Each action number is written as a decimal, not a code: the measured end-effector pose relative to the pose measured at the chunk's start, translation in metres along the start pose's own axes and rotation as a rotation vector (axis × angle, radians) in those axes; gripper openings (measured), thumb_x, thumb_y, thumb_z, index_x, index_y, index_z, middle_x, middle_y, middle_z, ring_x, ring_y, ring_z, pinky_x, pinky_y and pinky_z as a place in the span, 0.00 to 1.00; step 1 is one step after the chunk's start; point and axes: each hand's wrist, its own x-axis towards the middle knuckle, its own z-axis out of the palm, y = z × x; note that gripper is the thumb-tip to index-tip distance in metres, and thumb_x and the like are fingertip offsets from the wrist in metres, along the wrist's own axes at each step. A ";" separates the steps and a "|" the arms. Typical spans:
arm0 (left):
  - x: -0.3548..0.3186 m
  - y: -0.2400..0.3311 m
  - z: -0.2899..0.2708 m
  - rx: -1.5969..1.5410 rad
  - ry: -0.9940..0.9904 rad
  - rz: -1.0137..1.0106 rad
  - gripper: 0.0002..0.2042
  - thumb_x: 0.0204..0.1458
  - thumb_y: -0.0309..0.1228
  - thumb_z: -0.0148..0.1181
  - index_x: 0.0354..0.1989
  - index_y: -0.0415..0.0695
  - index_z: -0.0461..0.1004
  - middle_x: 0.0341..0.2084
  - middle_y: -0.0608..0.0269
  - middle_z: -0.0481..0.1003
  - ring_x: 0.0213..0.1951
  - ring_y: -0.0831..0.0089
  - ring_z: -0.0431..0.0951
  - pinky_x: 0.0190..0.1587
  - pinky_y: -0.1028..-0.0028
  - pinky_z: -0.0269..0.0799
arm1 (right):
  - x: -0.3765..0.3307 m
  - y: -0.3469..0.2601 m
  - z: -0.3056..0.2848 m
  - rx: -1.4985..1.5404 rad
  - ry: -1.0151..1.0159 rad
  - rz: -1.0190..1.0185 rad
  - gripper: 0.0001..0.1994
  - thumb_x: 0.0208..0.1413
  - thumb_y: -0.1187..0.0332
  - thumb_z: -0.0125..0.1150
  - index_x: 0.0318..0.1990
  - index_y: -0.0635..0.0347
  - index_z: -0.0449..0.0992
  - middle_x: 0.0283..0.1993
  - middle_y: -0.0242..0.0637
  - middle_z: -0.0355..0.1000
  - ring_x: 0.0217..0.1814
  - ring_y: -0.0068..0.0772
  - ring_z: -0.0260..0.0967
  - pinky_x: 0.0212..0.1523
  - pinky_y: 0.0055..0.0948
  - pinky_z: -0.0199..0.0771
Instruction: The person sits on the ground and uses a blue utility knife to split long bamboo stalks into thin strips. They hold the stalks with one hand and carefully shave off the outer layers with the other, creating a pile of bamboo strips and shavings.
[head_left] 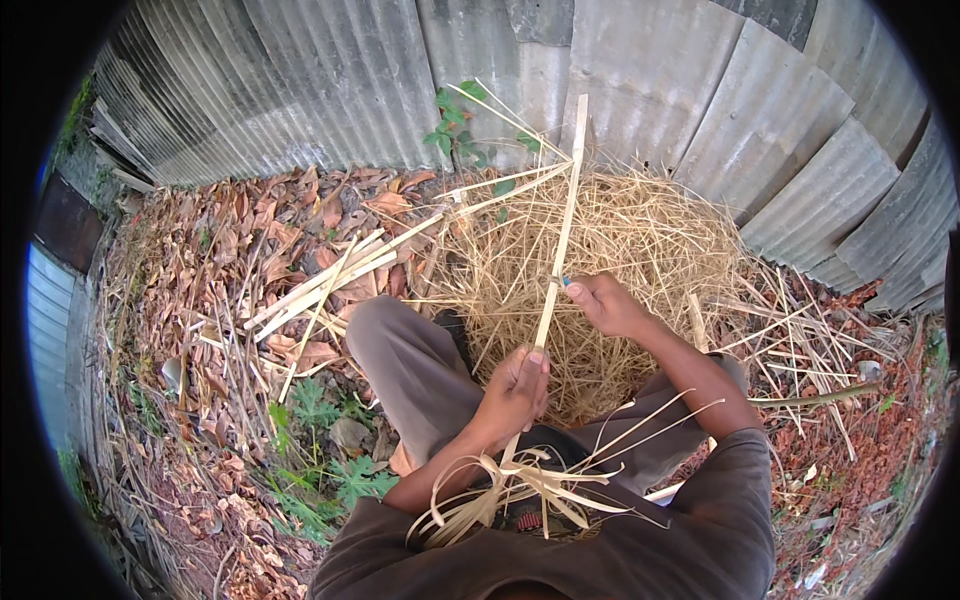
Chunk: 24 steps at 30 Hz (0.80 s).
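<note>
Pale strip (566, 222) slanting over straw (660, 232)
Left grip (519, 384) clasps the strip low down; right grip (604, 303) pinches a mostly hidden blue thing (566, 282) beside it.

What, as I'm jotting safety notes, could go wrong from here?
The left hand grips the pale strip bare, so a slip might drive a splinter into the palm.

A small blue item shows at the right hand's thumb, too small to identify; if it is sharp, it could nick fingers.

Loose curled strips lie over the lap and might snag on the shirt.
</note>
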 end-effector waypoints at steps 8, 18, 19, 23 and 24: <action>0.004 -0.005 0.014 -0.037 0.018 -0.026 0.12 0.67 0.39 0.38 0.35 0.46 0.61 0.11 0.72 0.55 0.09 0.82 0.53 0.11 0.79 0.53 | 0.018 0.015 -0.016 -0.667 0.380 -0.309 0.33 0.50 0.29 0.46 0.19 0.54 0.67 0.12 0.33 0.63 0.14 0.32 0.65 0.17 0.34 0.65; 0.002 -0.002 0.006 -0.227 0.009 -0.031 0.11 0.67 0.39 0.39 0.35 0.47 0.62 0.10 0.72 0.55 0.07 0.80 0.51 0.14 0.77 0.49 | 0.004 -0.009 0.003 -0.145 0.206 -0.032 0.35 0.59 0.35 0.42 0.17 0.60 0.66 0.11 0.36 0.60 0.15 0.40 0.63 0.21 0.38 0.64; 0.002 -0.005 0.006 -0.225 -0.008 -0.031 0.11 0.67 0.39 0.38 0.35 0.47 0.62 0.10 0.72 0.55 0.07 0.80 0.51 0.14 0.77 0.49 | 0.006 -0.005 -0.004 -0.326 0.281 -0.117 0.34 0.57 0.34 0.43 0.18 0.59 0.66 0.11 0.35 0.61 0.14 0.38 0.63 0.20 0.37 0.64; 0.004 -0.009 0.013 -0.124 -0.041 -0.032 0.12 0.68 0.40 0.36 0.36 0.46 0.60 0.10 0.72 0.54 0.08 0.81 0.52 0.13 0.79 0.52 | 0.019 0.019 -0.025 -0.707 0.465 -0.307 0.32 0.50 0.31 0.49 0.19 0.55 0.66 0.12 0.33 0.63 0.11 0.32 0.64 0.14 0.32 0.62; 0.006 -0.008 0.010 -0.114 -0.039 -0.030 0.12 0.68 0.40 0.36 0.36 0.46 0.60 0.10 0.72 0.54 0.08 0.81 0.52 0.13 0.78 0.52 | 0.023 0.015 -0.020 -0.690 0.457 -0.292 0.32 0.50 0.31 0.49 0.19 0.56 0.67 0.12 0.34 0.63 0.11 0.33 0.64 0.14 0.32 0.63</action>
